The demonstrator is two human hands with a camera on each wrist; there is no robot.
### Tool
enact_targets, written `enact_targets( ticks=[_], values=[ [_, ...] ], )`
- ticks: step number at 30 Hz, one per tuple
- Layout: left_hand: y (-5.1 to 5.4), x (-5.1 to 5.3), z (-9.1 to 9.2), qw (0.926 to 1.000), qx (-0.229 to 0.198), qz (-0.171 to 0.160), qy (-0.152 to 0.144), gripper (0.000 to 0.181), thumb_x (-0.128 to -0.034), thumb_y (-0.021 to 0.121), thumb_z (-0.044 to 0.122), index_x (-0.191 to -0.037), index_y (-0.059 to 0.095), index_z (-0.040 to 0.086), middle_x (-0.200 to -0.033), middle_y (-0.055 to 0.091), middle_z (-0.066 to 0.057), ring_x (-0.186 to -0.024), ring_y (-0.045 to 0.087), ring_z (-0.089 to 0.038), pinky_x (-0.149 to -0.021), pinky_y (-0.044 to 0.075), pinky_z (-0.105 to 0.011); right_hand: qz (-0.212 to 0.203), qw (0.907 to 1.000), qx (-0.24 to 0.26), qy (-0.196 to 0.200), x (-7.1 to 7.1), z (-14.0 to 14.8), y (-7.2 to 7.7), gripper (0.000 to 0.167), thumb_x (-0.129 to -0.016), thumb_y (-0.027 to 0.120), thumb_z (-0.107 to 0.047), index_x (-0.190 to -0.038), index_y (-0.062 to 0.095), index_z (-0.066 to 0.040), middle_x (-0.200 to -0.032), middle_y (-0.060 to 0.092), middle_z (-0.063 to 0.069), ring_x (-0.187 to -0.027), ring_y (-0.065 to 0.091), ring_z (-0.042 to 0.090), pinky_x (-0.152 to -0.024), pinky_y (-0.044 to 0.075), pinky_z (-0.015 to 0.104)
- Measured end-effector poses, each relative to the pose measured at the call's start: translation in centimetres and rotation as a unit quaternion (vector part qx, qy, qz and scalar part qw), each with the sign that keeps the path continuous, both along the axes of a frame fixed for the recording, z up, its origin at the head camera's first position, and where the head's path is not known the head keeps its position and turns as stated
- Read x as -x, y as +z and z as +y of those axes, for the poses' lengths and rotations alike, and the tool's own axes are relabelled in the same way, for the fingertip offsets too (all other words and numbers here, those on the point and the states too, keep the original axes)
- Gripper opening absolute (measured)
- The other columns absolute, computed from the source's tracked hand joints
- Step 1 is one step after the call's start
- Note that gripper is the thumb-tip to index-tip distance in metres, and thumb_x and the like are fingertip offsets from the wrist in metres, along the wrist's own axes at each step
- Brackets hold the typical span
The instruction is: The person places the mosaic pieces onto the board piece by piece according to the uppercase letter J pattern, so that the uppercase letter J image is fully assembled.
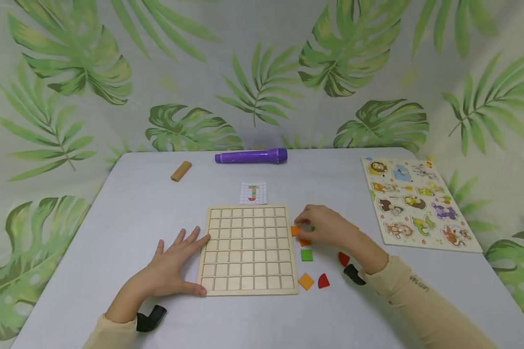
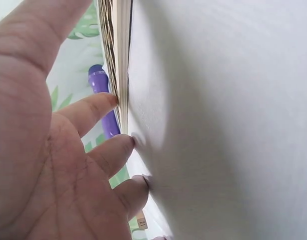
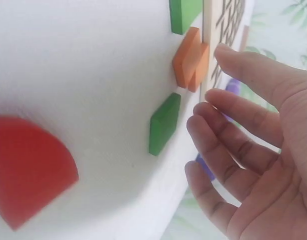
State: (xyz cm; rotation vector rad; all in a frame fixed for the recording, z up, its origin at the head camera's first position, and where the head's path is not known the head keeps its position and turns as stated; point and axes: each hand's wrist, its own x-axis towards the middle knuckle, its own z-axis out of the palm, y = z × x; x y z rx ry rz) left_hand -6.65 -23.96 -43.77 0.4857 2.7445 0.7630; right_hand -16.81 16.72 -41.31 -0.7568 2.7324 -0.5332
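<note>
A wooden grid board (image 1: 247, 242) lies flat on the table. My left hand (image 1: 172, 269) has its fingers spread, with the thumb and fingertips touching the board's left edge. My right hand (image 1: 327, 227) is just over the small tiles beside the board's right edge; its fingers are loosely bent, with a gap between thumb and index. Below it lie orange tiles (image 3: 191, 60) and a green tile (image 3: 165, 124), partly hidden in the head view. Nearer me are a green square (image 1: 306, 255), an orange square (image 1: 306, 281) and two red quarter-circles (image 1: 323, 280).
Behind the board lies a pattern card (image 1: 253, 193) with a coloured figure on a grid. A purple toy microphone (image 1: 251, 156) and a small wooden block (image 1: 181, 171) are farther back. An animal puzzle board (image 1: 417, 203) lies at the right.
</note>
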Motion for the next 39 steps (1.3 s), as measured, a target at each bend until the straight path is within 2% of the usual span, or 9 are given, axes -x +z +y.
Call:
enact_targets(
  ticks=[6,15,32,39],
  values=[
    [0.12,0.23,0.27,0.9999,0.009,-0.006,-0.007,0.128,-0.0637,0.094,0.068,-0.169,0.037,0.024,-0.179,0.021,-0.016,-0.163,0.009,-0.055,-0.113,-0.002,-0.09,-0.014,0.9998,-0.003,-0.013,-0.06,0.07,-0.58,0.033,-0.093,0.086,-0.026,-0.12,0.081,-0.007,-0.11,0.074,0.002,-0.091,0.06,0.015,-0.086,0.053,0.034],
    [0.18,0.46,0.43,0.9996,0.016,-0.021,-0.006,0.127,-0.0641,0.095,0.067,-0.169,0.036,0.026,-0.179,0.019,-0.015,-0.164,0.007,-0.054,-0.115,-0.003,-0.088,-0.009,0.9999,0.005,-0.008,0.01,0.24,-0.92,0.029,-0.093,0.085,-0.022,-0.118,0.082,-0.006,-0.109,0.074,0.002,-0.089,0.061,0.014,-0.085,0.054,0.032],
    [0.27,0.98,0.55,0.9998,0.019,-0.004,-0.008,0.127,-0.0628,0.094,0.068,-0.169,0.037,0.027,-0.179,0.019,-0.014,-0.164,0.007,-0.054,-0.115,-0.002,-0.089,0.015,0.9997,0.003,-0.017,0.15,0.26,-0.63,0.027,-0.093,0.086,-0.024,-0.115,0.082,-0.008,-0.105,0.073,0.001,-0.088,0.061,0.014,-0.085,0.054,0.033],
    [0.17,0.5,0.66,0.9995,0.032,-0.005,-0.004,0.129,-0.0612,0.094,0.069,-0.168,0.038,0.026,-0.179,0.021,-0.014,-0.164,0.005,-0.055,-0.11,-0.001,-0.092,0.025,0.9994,-0.023,-0.003,0.4,-0.56,-1.07,0.029,-0.093,0.085,-0.026,-0.115,0.082,-0.008,-0.106,0.073,0.0,-0.085,0.057,0.011,-0.083,0.053,0.032]
  ],
)
